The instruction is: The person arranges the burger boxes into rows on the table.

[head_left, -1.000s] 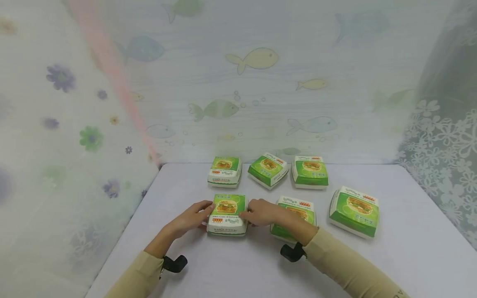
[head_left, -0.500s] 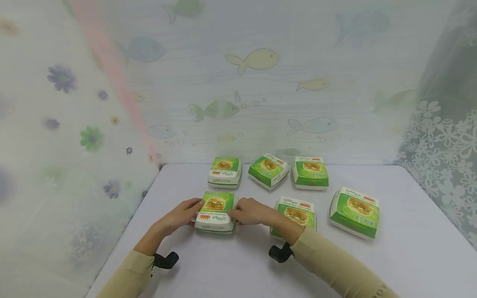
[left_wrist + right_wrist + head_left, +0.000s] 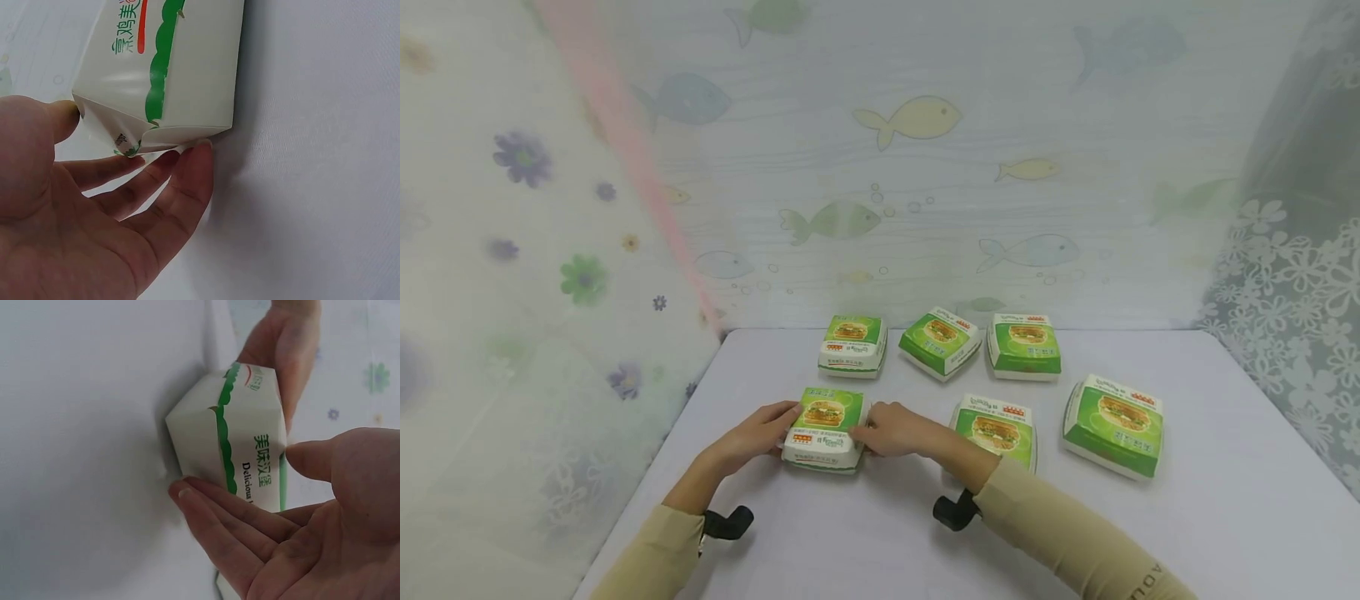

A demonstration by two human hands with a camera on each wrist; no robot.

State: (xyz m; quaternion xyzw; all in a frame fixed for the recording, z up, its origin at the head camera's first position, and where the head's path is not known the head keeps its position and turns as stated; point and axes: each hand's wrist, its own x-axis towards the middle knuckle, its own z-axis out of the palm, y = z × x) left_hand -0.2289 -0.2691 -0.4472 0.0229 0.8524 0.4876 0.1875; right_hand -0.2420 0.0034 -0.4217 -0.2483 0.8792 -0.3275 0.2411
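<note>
A green and white burger box (image 3: 826, 427) sits at the front left of the table, held from both sides. The left hand (image 3: 764, 431) grips its left side. In the left wrist view that hand's thumb touches the upper corner of the box (image 3: 187, 81), and its fingertips lie along the lower edge. The right hand (image 3: 893, 429) holds the opposite side. The right wrist view has the right thumb at the top edge of the box (image 3: 200, 434) and the fingers against its side wall. Just behind the right forearm is another burger box (image 3: 996, 425), partly covered by it.
Along the back of the white table (image 3: 880, 550) stand three similar boxes: a left one (image 3: 852, 346), a turned middle one (image 3: 940, 342) and a right one (image 3: 1024, 346). One more box (image 3: 1114, 427) stands at the right. A fish-print curtain (image 3: 880, 167) hangs behind.
Both hands have moved left with the burger box between them, mostly in the first half second. More of the box behind the right forearm shows. The other boxes have stayed in place.
</note>
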